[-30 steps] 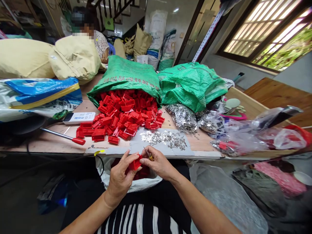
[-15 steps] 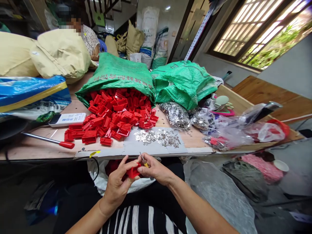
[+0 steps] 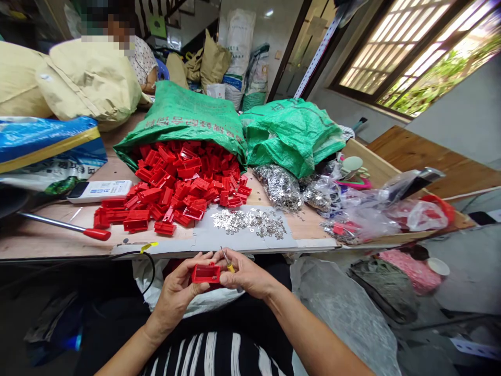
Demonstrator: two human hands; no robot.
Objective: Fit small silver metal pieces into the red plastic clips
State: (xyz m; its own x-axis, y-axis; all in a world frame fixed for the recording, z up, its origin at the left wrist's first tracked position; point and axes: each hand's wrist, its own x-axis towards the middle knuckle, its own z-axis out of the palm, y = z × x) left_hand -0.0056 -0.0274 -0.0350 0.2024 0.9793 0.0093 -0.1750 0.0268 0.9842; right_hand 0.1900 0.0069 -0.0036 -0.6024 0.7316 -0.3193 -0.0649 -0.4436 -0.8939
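Observation:
My left hand (image 3: pixel 178 286) is closed around the left end of a red plastic case (image 3: pixel 206 274), its open side turned up toward me. Small metal bits show inside the case near its ends. My right hand (image 3: pixel 248 275) grips a small yellow-handled tool (image 3: pixel 230 267) with a thin metal shaft pointing up and away. Its thumb and fingers also touch the case's right end. Beyond the hands, thin silvery metal pieces (image 3: pixel 250 222) lie spread on a grey sheet (image 3: pixel 205 237). To their left, a heap of similar red cases (image 3: pixel 176 183) spills from a green woven sack (image 3: pixel 191 112).
A lever with a red grip (image 3: pixel 97 234) juts over the table's left side. Behind it lies a white device (image 3: pixel 102 191). Clear bags of metal parts (image 3: pixel 278 187) and a cluttered wooden tray (image 3: pixel 391 237) stand at right. A person (image 3: pixel 143 62) sits behind tan sacks (image 3: pixel 88 83).
The red case has turned in my hands, so its open side now faces me. Both hands have shifted slightly left in view, and the whole scene has moved a little left.

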